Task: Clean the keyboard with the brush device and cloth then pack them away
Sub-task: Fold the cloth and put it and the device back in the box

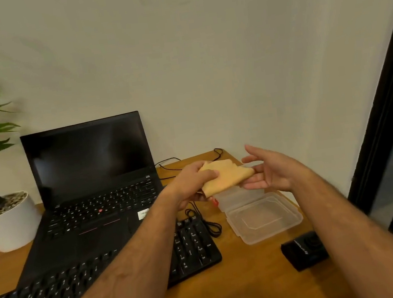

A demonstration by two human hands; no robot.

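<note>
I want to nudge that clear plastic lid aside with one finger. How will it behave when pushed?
The clear lid looks thin and shallow, so it is probably very light and should slide easily on the smooth wooden desk. It lies flat, so tipping seems unlikely. Pushed at one corner, it may spin rather than travel straight.

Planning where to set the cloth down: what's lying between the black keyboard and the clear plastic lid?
A coiled black cable lies on the wooden desk there, in the head view.
</note>
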